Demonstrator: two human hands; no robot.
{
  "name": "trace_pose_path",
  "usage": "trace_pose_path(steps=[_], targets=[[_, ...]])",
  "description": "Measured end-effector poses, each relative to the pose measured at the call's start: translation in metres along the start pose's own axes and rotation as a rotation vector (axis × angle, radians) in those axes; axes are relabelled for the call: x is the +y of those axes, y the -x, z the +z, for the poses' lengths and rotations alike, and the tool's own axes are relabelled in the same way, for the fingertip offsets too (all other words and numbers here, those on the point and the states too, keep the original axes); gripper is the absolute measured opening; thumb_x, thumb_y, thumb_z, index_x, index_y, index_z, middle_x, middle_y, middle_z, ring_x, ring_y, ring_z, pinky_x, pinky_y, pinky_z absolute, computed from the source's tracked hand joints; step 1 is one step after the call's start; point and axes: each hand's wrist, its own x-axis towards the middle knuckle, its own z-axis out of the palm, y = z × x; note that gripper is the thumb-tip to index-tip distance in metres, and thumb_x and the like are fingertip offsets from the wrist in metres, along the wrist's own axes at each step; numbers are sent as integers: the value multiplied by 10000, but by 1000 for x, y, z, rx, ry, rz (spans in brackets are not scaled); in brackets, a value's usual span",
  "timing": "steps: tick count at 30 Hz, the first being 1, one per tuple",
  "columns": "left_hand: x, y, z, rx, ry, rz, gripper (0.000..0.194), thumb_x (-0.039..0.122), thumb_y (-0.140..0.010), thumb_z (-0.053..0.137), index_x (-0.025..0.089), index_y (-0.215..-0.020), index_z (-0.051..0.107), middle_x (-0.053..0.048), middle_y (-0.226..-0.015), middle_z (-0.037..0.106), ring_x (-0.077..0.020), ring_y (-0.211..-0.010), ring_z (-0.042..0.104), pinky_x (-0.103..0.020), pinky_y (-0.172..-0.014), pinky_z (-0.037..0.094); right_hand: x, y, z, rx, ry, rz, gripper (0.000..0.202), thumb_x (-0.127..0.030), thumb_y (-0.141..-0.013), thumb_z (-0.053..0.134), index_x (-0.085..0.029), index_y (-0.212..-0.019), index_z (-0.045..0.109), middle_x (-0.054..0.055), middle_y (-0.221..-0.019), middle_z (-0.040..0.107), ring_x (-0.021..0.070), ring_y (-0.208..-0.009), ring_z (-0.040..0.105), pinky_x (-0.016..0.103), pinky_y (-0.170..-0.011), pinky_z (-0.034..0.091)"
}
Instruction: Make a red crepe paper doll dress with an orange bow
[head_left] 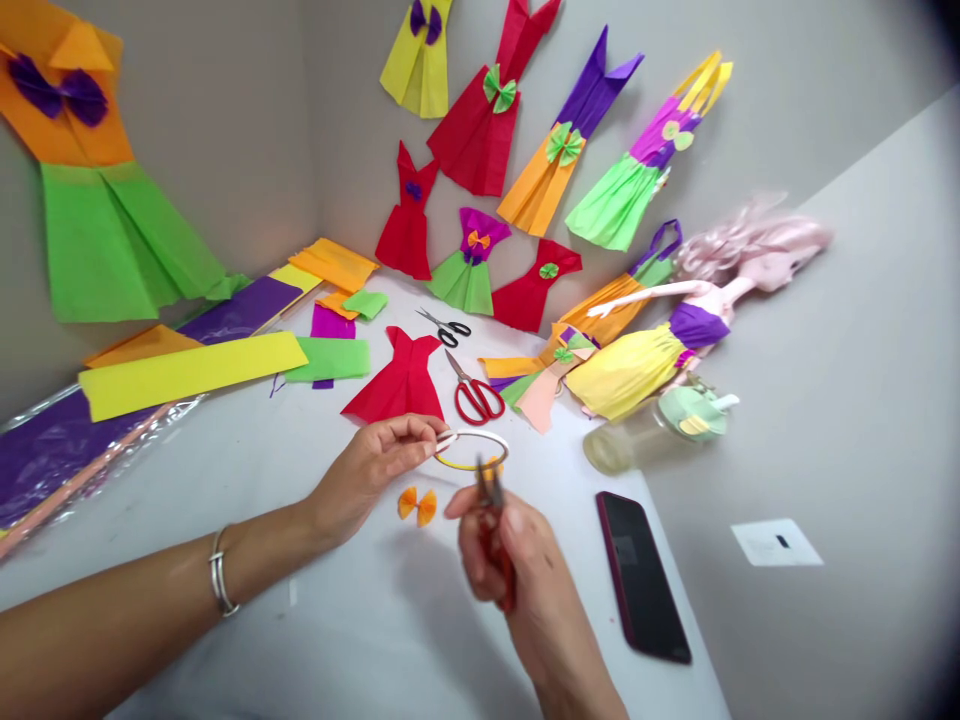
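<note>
My left hand (386,455) pinches a thin roll of tape (474,433) by its left side, with a short white piece at the fingertips. The roll is a narrow ring, pale outside and yellowish inside. Closed around small red-handled scissors (491,490), my right hand (517,560) keeps the blades upward, just in front of the roll; motion blurs them. An orange paper bow (417,506) lies on the table between the hands. Another bit of orange (491,468) shows behind the blades, partly hidden. Beyond the left hand lies a red paper dress (405,375).
Red-handled scissors (474,390) and black-handled scissors (446,328) lie behind the roll. A phone (643,575), a lidded jar (637,435) and a doll (675,345) are on the right. Paper strips (195,375) lie left; paper dresses (472,130) hang on the wall.
</note>
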Motion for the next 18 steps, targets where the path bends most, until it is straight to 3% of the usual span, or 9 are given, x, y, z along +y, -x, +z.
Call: trace_pose_path(steps=[3,5,7,10,12,15,16,18], targets=[[1,0,0,-12,11,-41,80,254,-830,668,199,-782,636,-19,-1082,625,-196,-1080,568,-300,-981,385,-8,1,-16,424,417,-276,344,-473,-821,693,-224,-1053,643,-15,-774,537,73,-505,295,228,-459,258],[2,1,2,-59,6,-66,86,261,-833,668,199,-781,636,-22,-1099,625,-194,-1070,574,-300,-973,397,-10,-3,-25,558,648,-383,361,-392,-811,721,-235,-1124,631,15,-895,585,87,-539,337,239,-490,306],[3,2,3,-119,-12,-87,95,268,-837,667,196,-781,640,-29,-1115,625,-197,-1072,577,-303,-969,409,-11,-8,-33,474,749,-372,274,-376,-850,678,-217,-1071,657,15,-843,601,103,-556,377,243,-503,333],[5,1,3,-177,-21,-101,105,269,-838,673,185,-782,645,-45,-1142,625,-216,-1122,571,-330,-1007,417,-12,-7,-45,367,817,-351,216,-374,-919,586,-193,-846,679,-12,-663,550,112,-557,415,232,-512,355],[8,-2,0,-189,-1,-91,109,266,-839,676,179,-783,642,-54,-1157,619,-237,-1169,560,-370,-1039,421,-12,-2,-59,463,946,-453,203,-342,-930,577,-195,-830,676,-9,-684,568,110,-564,436,230,-534,370],[11,-8,-7,-184,-13,-59,110,266,-853,663,178,-794,633,-57,-1164,608,-253,-1203,546,-414,-1046,439,-2,6,-83,637,1277,-624,163,-269,-945,543,-211,-999,685,18,-749,624,139,-621,522,251,-597,409],[12,-10,-10,-179,-46,-46,111,269,-857,659,180,-798,629,-55,-1165,609,-251,-1204,544,-418,-1051,435,4,7,-90,606,1385,-627,195,-251,-951,514,-213,-1050,679,42,-813,658,161,-681,571,264,-623,427],[15,-14,-15,-184,-161,-24,119,284,-860,657,185,-805,621,-51,-1158,619,-243,-1197,546,-416,-1065,416,16,8,-99,396,1514,-529,240,-275,-948,499,-212,-1111,664,95,-1006,688,217,-815,627,310,-684,468]])
